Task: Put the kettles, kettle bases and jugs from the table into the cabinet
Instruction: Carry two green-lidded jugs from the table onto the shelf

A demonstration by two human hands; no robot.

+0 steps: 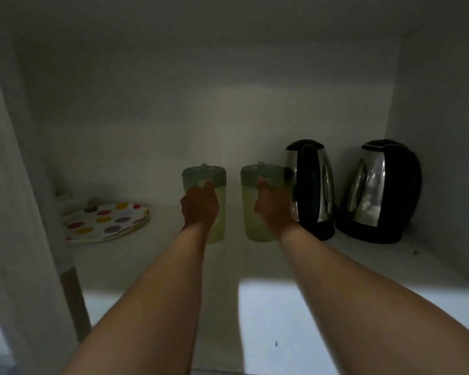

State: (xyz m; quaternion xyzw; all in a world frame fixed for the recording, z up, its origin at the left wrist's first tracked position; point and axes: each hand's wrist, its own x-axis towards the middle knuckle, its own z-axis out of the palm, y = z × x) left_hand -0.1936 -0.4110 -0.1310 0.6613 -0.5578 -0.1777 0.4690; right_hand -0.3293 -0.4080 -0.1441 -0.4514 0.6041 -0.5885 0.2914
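Note:
Both my arms reach deep into a dim white cabinet. My left hand (pixel 199 208) grips the handle of a pale green jug with a darker green lid (pixel 218 201), which stands upright on the shelf. My right hand (pixel 272 209) grips the handle of a second matching jug (pixel 251 209), upright just to the right of the first. Right of the jugs stand two steel-and-black kettles on their black bases: one (pixel 313 188) touching or nearly touching my right hand, the other (pixel 379 190) in the back right corner.
A stack of white plates with coloured dots (pixel 106 221) lies at the shelf's back left. The cabinet's white left wall (pixel 25 185) and right wall (pixel 439 131) close the space. The shelf floor (pixel 268 307) is lit near the front.

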